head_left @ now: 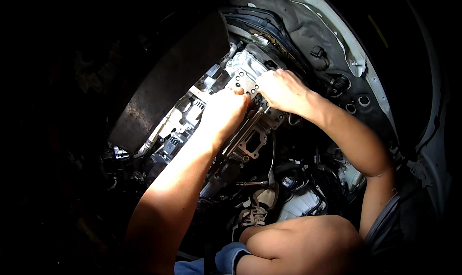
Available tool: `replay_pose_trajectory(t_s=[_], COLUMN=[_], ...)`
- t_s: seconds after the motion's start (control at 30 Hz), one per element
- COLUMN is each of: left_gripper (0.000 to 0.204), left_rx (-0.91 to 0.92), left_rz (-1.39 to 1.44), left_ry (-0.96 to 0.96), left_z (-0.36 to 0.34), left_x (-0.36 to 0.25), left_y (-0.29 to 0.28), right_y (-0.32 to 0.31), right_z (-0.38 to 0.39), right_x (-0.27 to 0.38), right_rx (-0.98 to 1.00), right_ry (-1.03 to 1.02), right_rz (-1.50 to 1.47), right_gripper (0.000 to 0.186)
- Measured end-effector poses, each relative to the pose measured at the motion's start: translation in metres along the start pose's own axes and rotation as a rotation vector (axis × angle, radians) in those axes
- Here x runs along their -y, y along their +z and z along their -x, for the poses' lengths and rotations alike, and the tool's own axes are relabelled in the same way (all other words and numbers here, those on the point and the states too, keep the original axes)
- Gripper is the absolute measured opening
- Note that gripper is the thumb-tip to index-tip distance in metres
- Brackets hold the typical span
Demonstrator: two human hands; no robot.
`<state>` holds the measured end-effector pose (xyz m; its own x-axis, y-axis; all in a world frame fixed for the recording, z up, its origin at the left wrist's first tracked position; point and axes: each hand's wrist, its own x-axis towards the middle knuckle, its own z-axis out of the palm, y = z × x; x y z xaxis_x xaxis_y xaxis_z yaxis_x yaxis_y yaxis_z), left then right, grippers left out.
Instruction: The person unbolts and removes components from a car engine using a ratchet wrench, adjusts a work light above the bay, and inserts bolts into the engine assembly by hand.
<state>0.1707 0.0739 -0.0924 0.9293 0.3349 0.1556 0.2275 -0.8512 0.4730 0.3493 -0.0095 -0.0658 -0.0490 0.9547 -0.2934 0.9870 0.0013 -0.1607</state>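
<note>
My left hand (pixel 225 107) is closed, thumb and fingers curled at the near left edge of a flat light metal plate with several round holes (pixel 246 82). On the plate's right side my right hand (pixel 284 88) is bent down, fingers curled at its edge. Both hands seem to grip the plate; their fingertips are mostly hidden. Beneath lies a brightly lit engine with a silvery metal housing (pixel 246 62). Nearer to me, a flat metal flange with a large opening (pixel 244 154) sits on the engine's side.
A broad dark panel (pixel 168 77) rises left of the engine. The car body's edge (pixel 356 58) curves along the right. Below are a ratchet-like metal tool (pixel 255 183), a white housing (pixel 303 204), dark hoses and my bent knee (pixel 313 236). The surroundings are in deep shadow.
</note>
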Motion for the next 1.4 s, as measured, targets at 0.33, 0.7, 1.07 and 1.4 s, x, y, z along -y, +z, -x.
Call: replay_pose_trajectory(t_s=[0.33, 0.7, 1.07, 1.4], left_gripper=[0.009, 0.016, 0.013, 0.017], left_rx=[0.050, 0.005, 0.028, 0.139], left_rz=[0.053, 0.114, 0.053, 0.137], left_ry=[-0.002, 0.069, -0.053, -0.130], left_z=[-0.001, 0.003, -0.001, -0.007], left_x=[0.001, 0.003, -0.001, 0.000], left_y=[0.002, 0.004, 0.010, 0.004], right_y=[-0.002, -0.011, -0.009, 0.007], right_z=[0.007, 0.008, 0.005, 0.011], right_x=[-0.002, 0.002, -0.001, -0.009], right_rx=[-0.064, -0.011, 0.034, -0.103], right_ry=[0.030, 0.000, -0.081, -0.038], right_rz=[-0.025, 0.001, 0.138, 0.117], right_gripper=[0.018, 0.020, 0.006, 0.022])
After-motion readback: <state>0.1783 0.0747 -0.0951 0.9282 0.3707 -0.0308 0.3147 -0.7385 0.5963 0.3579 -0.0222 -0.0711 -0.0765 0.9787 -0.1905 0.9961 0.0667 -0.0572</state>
